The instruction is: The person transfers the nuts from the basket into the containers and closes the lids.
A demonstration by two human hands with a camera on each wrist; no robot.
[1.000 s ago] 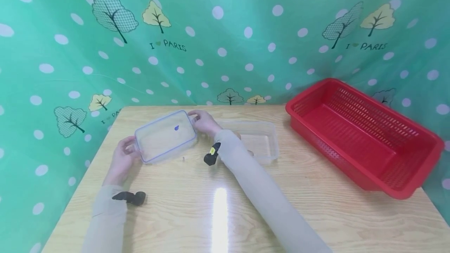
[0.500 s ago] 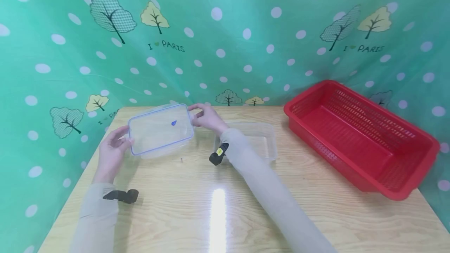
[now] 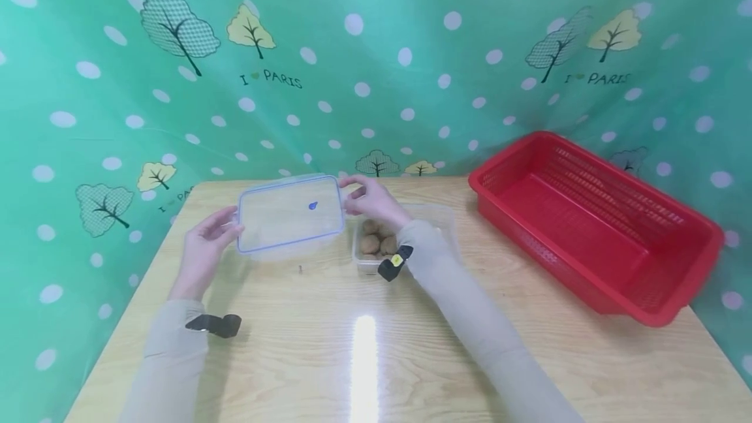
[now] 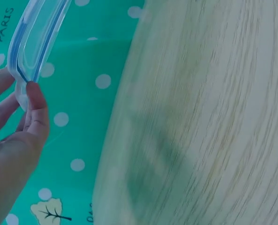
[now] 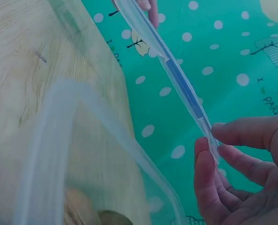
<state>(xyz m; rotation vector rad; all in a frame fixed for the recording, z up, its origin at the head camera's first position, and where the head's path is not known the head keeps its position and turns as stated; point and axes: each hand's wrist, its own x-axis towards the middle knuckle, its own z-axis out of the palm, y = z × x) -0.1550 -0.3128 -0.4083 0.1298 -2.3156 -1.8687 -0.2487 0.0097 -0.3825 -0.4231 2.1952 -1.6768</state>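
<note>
Two hands hold a clear blue-rimmed lid (image 3: 290, 215) above the wooden table (image 3: 364, 344), the left hand (image 3: 205, 250) pinching its left end and the right hand (image 3: 373, 200) its right end, beside an open container (image 3: 376, 243) of brown pieces, a red basket (image 3: 593, 227) well apart.

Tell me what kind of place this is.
Probably a staged tabletop recording setup, not a real kitchen: a wooden table backed by a green polka-dot curtain, with only a red basket and a clear container set out.
</note>
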